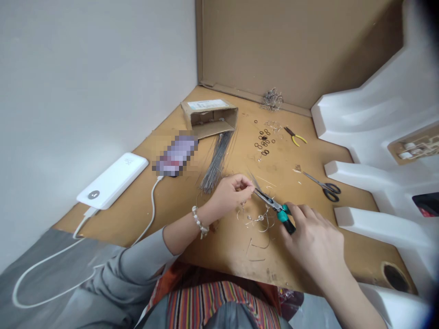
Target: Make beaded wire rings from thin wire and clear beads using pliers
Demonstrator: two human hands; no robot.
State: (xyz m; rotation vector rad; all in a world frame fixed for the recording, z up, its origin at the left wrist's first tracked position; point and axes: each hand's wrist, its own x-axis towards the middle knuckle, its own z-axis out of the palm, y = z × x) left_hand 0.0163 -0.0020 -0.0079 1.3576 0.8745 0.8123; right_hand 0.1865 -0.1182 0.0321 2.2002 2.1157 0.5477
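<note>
From my end, I see the left hand (228, 196) with thumb and fingertips pinched together right at the tips of the long-nosed pliers (272, 203); what sits between them is too fine to make out. My right hand (315, 242) is closed around the pliers' teal-and-black handles. The pliers slant over the middle of the table (226, 260), between the hands, with beaded wire loops (261, 218) just on their near side. To work well here, I'd keep the left pinch steady close to the tips, squeeze gently and turn from the right wrist, with skin out of the bite. Lifting slightly should avoid snagging those loops. Farther off lie dark rings (264, 138), and scissors (322, 183) to the right.
</note>
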